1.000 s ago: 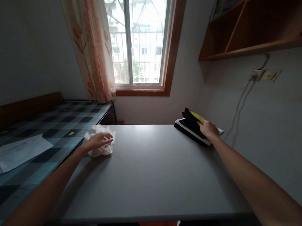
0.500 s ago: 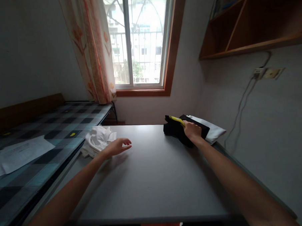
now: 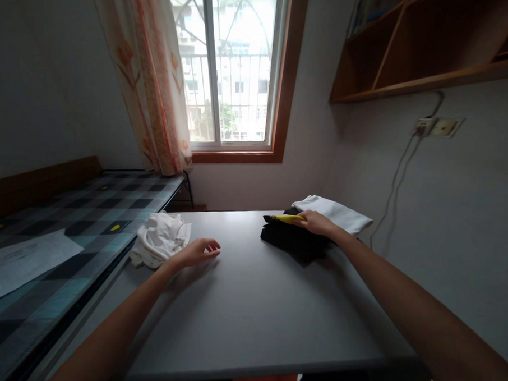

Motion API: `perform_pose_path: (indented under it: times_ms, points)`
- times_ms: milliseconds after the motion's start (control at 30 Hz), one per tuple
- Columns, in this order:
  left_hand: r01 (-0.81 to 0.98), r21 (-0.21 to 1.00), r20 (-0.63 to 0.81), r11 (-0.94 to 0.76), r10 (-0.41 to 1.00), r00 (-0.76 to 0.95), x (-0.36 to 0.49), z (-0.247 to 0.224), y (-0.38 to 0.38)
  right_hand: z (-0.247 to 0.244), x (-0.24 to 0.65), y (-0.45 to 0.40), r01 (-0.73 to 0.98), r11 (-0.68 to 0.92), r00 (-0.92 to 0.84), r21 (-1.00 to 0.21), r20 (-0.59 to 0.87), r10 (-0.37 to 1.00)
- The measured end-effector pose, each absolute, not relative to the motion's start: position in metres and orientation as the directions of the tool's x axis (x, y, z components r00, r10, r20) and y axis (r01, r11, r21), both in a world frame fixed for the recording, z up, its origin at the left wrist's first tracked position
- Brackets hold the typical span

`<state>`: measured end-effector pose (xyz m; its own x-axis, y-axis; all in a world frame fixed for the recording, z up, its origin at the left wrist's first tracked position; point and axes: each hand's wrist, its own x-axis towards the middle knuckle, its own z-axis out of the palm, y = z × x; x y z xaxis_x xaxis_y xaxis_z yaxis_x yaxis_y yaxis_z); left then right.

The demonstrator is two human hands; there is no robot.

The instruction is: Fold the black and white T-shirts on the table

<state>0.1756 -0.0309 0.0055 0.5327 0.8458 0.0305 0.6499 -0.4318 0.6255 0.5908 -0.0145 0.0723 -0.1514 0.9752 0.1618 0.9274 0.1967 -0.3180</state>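
Note:
My right hand (image 3: 316,222) is closed on a black cloth with a yellow strip (image 3: 286,217) along its top. The black cloth (image 3: 296,242) hangs in loose folds at the right side of the table, and its lower edge looks close to the tabletop. Behind it lies a folded white cloth (image 3: 334,210), partly covered by the black one and my hand. My left hand (image 3: 200,252) hovers over the table with nothing in it, fingers loosely curved and apart. Just left of it sits a crumpled white cloth (image 3: 161,239).
The grey-white table (image 3: 242,309) reaches toward a window (image 3: 227,73). A bed with a checked cover (image 3: 124,202) runs along the left, with papers (image 3: 33,259) on it. To the right are a wall shelf (image 3: 426,76), a socket (image 3: 445,127) and a hanging cable (image 3: 395,190).
My right hand has drawn the black cloth left and slightly toward me, uncovering more of the folded white cloth. My left hand has barely moved. The view has shifted slightly.

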Motion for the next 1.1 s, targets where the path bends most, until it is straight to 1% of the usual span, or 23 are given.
perform_pose_path:
  times_ms: [67, 133, 233, 300, 333, 400, 467, 500, 567, 600, 633, 667, 733, 767, 800, 833, 867, 933, 1000, 1033, 1100]
  points:
    - [0.603, 0.687, 0.023, -0.406, 0.841, 0.54, 0.183, 0.008, -0.031, 0.078, 0.576, -0.016, 0.9, 0.23, -0.163, -0.369, 0.204, 0.965]
    - [0.529, 0.769, 0.003, -0.359, 0.83, 0.558, 0.192, 0.01, -0.033, 0.084, 0.554, -0.018, 0.833, 0.302, -0.209, -0.464, 0.241, 0.948]
    - [0.361, 0.907, -0.021, -0.216, 0.833, 0.552, 0.213, 0.011, -0.039, 0.09, 0.512, -0.025, 0.634, 0.411, -0.282, -0.655, 0.299, 0.912]
    - [0.239, 0.957, 0.018, -0.164, 0.856, 0.516, 0.23, 0.009, -0.044, 0.094, 0.482, -0.032, 0.466, 0.446, -0.342, -0.764, 0.31, 0.887]
    - [0.188, 0.964, 0.074, -0.188, 0.869, 0.49, 0.239, 0.008, -0.046, 0.095, 0.468, -0.036, 0.382, 0.447, -0.367, -0.809, 0.311, 0.877]
    - [0.11, 0.942, 0.25, -0.318, 0.881, 0.403, 0.255, 0.008, -0.049, 0.099, 0.446, -0.043, 0.227, 0.436, -0.394, -0.871, 0.328, 0.859]
    - [0.083, 0.881, 0.432, -0.465, 0.865, 0.255, 0.264, 0.012, -0.05, 0.104, 0.432, -0.048, 0.085, 0.413, -0.39, -0.907, 0.351, 0.851]
    - [0.089, 0.852, 0.497, -0.516, 0.85, 0.175, 0.265, 0.017, -0.05, 0.106, 0.429, -0.048, 0.022, 0.397, -0.38, -0.918, 0.359, 0.852]
    - [0.127, 0.811, 0.569, -0.57, 0.821, 0.053, 0.26, 0.028, -0.05, 0.107, 0.429, -0.046, -0.067, 0.364, -0.349, -0.929, 0.364, 0.864]
    - [0.156, 0.797, 0.587, -0.584, 0.809, 0.028, 0.255, 0.034, -0.05, 0.106, 0.432, -0.043, -0.083, 0.349, -0.33, -0.933, 0.356, 0.874]
    - [0.188, 0.782, 0.602, -0.594, 0.799, 0.022, 0.249, 0.04, -0.05, 0.104, 0.436, -0.039, -0.07, 0.332, -0.314, -0.941, 0.337, 0.888]
    - [0.215, 0.769, 0.611, -0.602, 0.791, 0.029, 0.243, 0.046, -0.05, 0.1, 0.441, -0.035, -0.022, 0.31, -0.296, -0.95, 0.303, 0.906]
    - [0.236, 0.761, 0.61, -0.604, 0.791, 0.057, 0.235, 0.053, -0.051, 0.089, 0.452, -0.028, 0.178, 0.267, -0.242, -0.947, 0.221, 0.945]
    - [0.232, 0.765, 0.602, -0.6, 0.795, 0.073, 0.233, 0.054, -0.051, 0.082, 0.456, -0.026, 0.309, 0.265, -0.207, -0.913, 0.208, 0.956]
    - [0.224, 0.771, 0.593, -0.596, 0.8, 0.09, 0.233, 0.054, -0.052, 0.075, 0.459, -0.025, 0.439, 0.285, -0.177, -0.852, 0.229, 0.957]
    - [0.217, 0.777, 0.581, -0.591, 0.806, 0.114, 0.234, 0.053, -0.051, 0.068, 0.46, -0.026, 0.548, 0.327, -0.174, -0.77, 0.277, 0.945]
    - [0.214, 0.781, 0.568, -0.586, 0.81, 0.146, 0.236, 0.051, -0.051, 0.063, 0.46, -0.028, 0.626, 0.387, -0.211, -0.677, 0.332, 0.92]
    - [0.217, 0.781, 0.541, -0.586, 0.807, 0.236, 0.243, 0.044, -0.051, 0.054, 0.457, -0.035, 0.682, 0.524, -0.366, -0.511, 0.381, 0.849]
    - [0.22, 0.777, 0.501, -0.59, 0.791, 0.353, 0.249, 0.036, -0.051, 0.05, 0.452, -0.042, 0.677, 0.611, -0.502, -0.41, 0.35, 0.791]
    - [0.22, 0.777, 0.479, -0.59, 0.78, 0.402, 0.251, 0.032, -0.052, 0.049, 0.451, -0.044, 0.684, 0.622, -0.523, -0.382, 0.337, 0.783]
    - [0.227, 0.783, 0.444, -0.579, 0.776, 0.448, 0.253, 0.024, -0.053, 0.05, 0.451, -0.044, 0.725, 0.572, -0.465, -0.383, 0.34, 0.817]
